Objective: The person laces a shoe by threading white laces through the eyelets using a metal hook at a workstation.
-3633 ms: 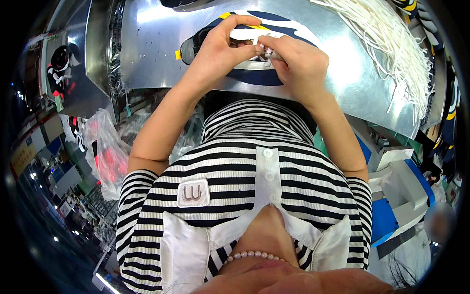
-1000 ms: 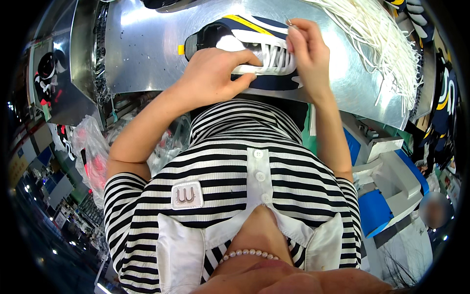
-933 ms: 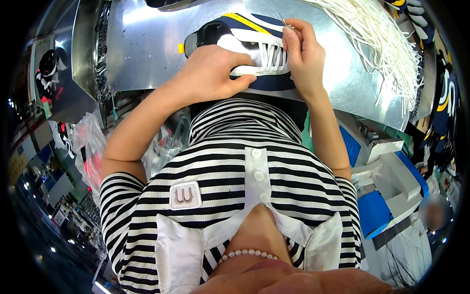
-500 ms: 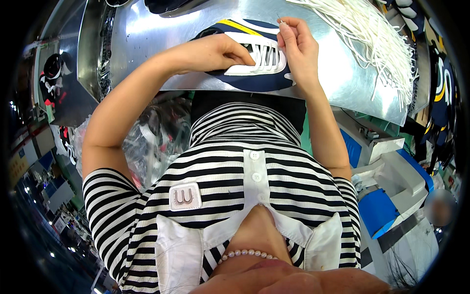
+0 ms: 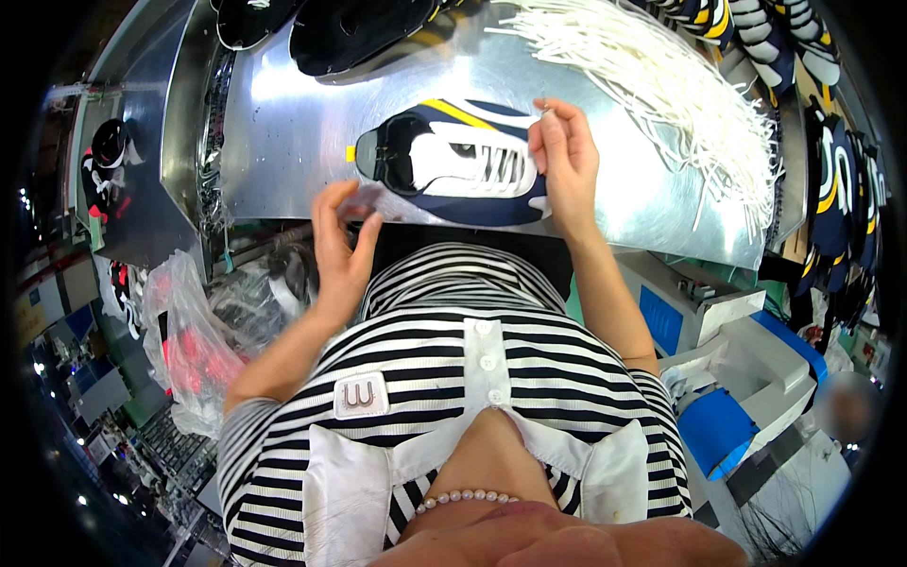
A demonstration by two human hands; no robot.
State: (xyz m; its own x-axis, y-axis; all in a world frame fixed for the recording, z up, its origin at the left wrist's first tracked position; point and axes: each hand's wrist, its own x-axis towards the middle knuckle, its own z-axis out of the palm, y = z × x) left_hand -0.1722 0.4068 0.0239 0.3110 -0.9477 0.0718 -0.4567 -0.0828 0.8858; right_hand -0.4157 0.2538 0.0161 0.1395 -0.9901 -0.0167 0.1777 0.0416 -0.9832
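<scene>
A navy shoe upper [image 5: 472,210] with a white lace panel and a yellow stripe lies on the metal table [image 5: 283,180], toe to the right. White laces [image 5: 505,168] cross its toe half; its dark collar faces left. My right hand [image 5: 571,161] is at the toe end, thumb and forefinger pinched together. Something small and pale shows at the fingertips, too small to name. My left hand [image 5: 342,241] hovers at the table's near edge, left of the upper, fingers apart and slightly blurred, holding nothing.
Loose white shoelaces [image 5: 661,104] spread over the table's right side. Dark shoe uppers [image 5: 354,33] lie at the far left. More navy uppers [image 5: 833,180] hang at the right. A grey and blue machine [image 5: 746,350] stands below; clear plastic bags [image 5: 189,350] are at lower left.
My left hand has let go of the lace panel and drawn back left and nearer my body. The right hand stays at the toe; the whole view has shifted, with table and upper lower in it.
</scene>
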